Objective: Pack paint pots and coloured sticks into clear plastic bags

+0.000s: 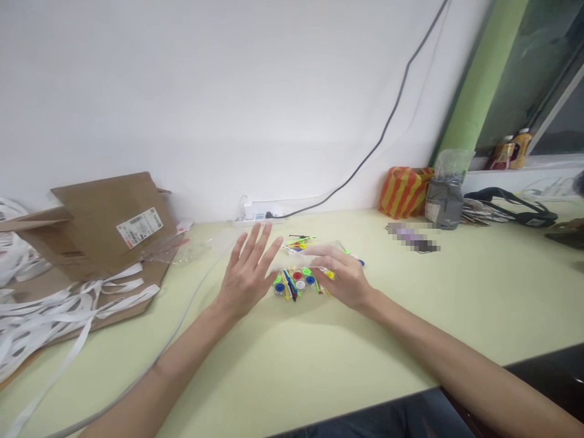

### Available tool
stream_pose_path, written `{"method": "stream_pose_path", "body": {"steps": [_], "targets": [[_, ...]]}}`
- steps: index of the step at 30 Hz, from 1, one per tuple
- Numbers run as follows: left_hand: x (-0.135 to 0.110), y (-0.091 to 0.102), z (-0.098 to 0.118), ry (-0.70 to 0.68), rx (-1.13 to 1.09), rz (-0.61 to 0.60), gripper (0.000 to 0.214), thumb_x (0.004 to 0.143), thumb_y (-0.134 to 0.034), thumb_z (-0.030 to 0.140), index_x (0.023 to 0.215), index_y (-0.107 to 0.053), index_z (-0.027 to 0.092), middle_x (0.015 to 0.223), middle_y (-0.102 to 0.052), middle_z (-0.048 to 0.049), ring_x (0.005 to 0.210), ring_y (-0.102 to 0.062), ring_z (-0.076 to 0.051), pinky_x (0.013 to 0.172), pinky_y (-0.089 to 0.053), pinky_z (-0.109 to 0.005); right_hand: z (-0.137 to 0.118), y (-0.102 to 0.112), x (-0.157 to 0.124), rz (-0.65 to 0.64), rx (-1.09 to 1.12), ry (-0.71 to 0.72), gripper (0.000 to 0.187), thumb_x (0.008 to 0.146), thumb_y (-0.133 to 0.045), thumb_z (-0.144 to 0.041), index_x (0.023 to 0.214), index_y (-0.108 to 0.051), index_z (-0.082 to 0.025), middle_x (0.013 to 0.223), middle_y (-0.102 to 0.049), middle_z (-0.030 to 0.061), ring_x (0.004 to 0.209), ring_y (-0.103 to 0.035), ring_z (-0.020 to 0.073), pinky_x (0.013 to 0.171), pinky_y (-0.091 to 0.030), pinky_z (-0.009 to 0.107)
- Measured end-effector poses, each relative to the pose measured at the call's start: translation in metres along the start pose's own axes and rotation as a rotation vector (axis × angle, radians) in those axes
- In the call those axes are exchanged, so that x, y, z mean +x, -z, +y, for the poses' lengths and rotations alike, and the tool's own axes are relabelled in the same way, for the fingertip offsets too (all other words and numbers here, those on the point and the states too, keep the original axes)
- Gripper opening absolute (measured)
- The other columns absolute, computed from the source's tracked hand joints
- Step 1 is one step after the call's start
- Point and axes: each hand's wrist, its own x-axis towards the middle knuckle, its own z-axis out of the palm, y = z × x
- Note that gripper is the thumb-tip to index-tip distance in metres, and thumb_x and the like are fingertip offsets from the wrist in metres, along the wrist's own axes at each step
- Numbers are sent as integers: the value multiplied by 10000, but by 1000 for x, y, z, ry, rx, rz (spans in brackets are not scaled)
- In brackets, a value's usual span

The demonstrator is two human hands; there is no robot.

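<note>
My left hand point(249, 274) hovers over the pale green table point(319, 359) with its fingers stretched out and apart, holding nothing. Just right of it lies a clear plastic bag point(296, 274) filled with small coloured plastic pieces: round discs in red, blue, green and white, and thin sticks. My right hand point(344, 277) rests on the right end of that bag, fingers curled and pinching it. A few more coloured sticks point(301, 241) lie loose behind the bag.
Flattened cardboard point(104, 225) and white paper strips point(68, 304) cover the left of the table. A white power strip point(258, 213) with a grey cable sits at the wall. At the right stand an orange striped bag point(404, 191), a grey pouch point(443, 201) and a black strap point(511, 207).
</note>
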Motion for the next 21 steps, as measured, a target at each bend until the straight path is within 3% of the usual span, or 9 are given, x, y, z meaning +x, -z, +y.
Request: {"method": "stream_pose_path", "body": {"steps": [3,5,8,12,17,21], "targets": [[-3,-1,-5,1,17,19,218,956,-561,133,1137,-635,231,1594,-362,-101,1509,-223,-339,1170,-329,-603,2,-3,-2,-156,-24,49,309,965,-528,-143,1225,-627,-276,1320,-665,88,1279,-594,203,1027,-545,426],[-6,-1,-8,-29,12,17,189,963,-540,109,1056,-655,226,1568,-412,-80,1500,-261,-322,1166,-352,-578,5,-7,-3,-258,-52,74,429,960,-534,-137,1363,-553,-284,1403,-609,91,1367,-516,214,1097,-494,470],[-6,0,-8,-105,-27,-59,333,982,-478,84,1243,-613,242,1557,-430,-77,1486,-317,-269,1186,-359,-516,7,-13,-2,-368,-104,124,539,965,-515,-115,1468,-452,-298,1493,-528,79,1461,-390,218,1165,-413,519],[-3,-3,-4,-138,-56,-159,591,997,-334,29,1544,-342,250,1579,-393,-87,1488,-318,-230,1232,-296,-496,0,-22,1,-450,-197,152,503,982,-467,-87,1419,-508,-333,1501,-515,55,1481,-348,213,1196,-358,543],[0,-7,3,-256,-222,-236,619,1010,-344,54,1597,-217,205,1562,-418,-145,1478,-347,-243,1184,-399,-465,-7,-33,-1,-435,-237,182,350,1002,-437,-111,1291,-595,-229,1274,-662,126,1385,-479,240,1143,-429,521],[1,-6,6,-269,-304,-248,699,963,-322,-24,1606,-187,212,1599,-355,-143,1500,-302,-248,1197,-373,-487,-8,-35,-2,-403,-256,183,332,1019,-404,-131,1318,-543,-156,1353,-609,176,1407,-453,241,1164,-398,550]]}}
